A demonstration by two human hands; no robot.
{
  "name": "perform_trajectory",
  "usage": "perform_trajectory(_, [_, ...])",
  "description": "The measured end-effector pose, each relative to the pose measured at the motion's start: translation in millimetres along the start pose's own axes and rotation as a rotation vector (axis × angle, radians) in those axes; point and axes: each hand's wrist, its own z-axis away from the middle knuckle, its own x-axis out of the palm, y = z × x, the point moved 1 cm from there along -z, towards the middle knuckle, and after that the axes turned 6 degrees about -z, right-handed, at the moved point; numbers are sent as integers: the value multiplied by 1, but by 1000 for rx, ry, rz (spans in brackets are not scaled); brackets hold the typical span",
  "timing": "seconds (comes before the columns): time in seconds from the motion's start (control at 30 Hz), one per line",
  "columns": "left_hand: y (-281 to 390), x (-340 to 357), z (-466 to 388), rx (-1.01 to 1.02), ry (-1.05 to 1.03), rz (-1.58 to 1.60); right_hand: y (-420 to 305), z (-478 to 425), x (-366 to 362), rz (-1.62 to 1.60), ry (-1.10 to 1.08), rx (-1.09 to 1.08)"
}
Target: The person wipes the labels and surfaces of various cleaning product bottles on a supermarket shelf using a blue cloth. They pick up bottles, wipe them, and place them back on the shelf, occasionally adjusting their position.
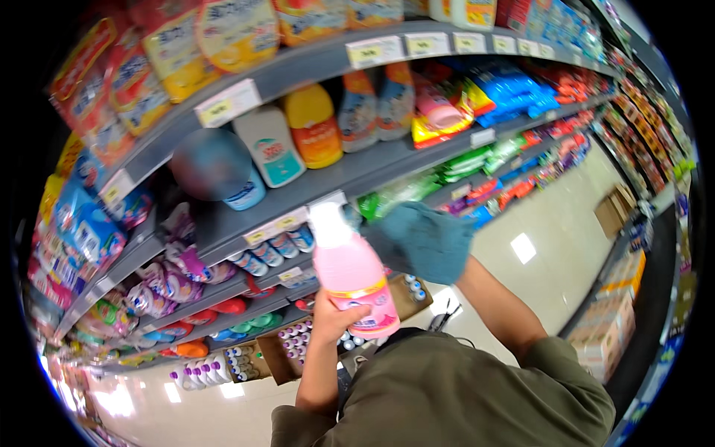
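My left hand (339,316) grips a pink plastic bottle (357,267) around its lower part. The bottle is tilted, its white cap pointing up and to the left, and a label with writing wraps its base. A teal cloth (433,240) covers my right hand, whose fingers are hidden; only the right forearm (500,304) shows below it. The cloth is beside the bottle's upper part, and its dark left end reaches close behind the cap. Whether it touches the bottle, I cannot tell.
Ahead, a grey shelf (313,187) holds a yellow bottle (314,127), a white bottle (270,146), a blue bottle (246,193) and spray bottles. Bagged detergents (240,33) stand above. Cartons of bottles (290,349) sit on the floor. Boxes (603,335) line the right side.
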Motion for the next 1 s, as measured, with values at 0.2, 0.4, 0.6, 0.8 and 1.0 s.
perform_trajectory(0.2, [-35, 44, -2, -319, -314, -77, 74, 30, -6, -1015, -52, 530])
perform_trajectory(0.4, [-22, 57, -5, -173, 59, -1291, 44, 31, 15, -340, 397, 572])
perform_trajectory(0.6, [-11, 41, -1, -43, -236, -920, 45, 33, -1, -805, 528, 482])
perform_trajectory(0.8, [-80, 8, 10, -498, -620, 513, 8, 15, 3, -987, 370, 200])
perform_trajectory(1.0, [-69, 2, 14, -621, -505, 615, 28, 39, -5, -841, 482, 349])
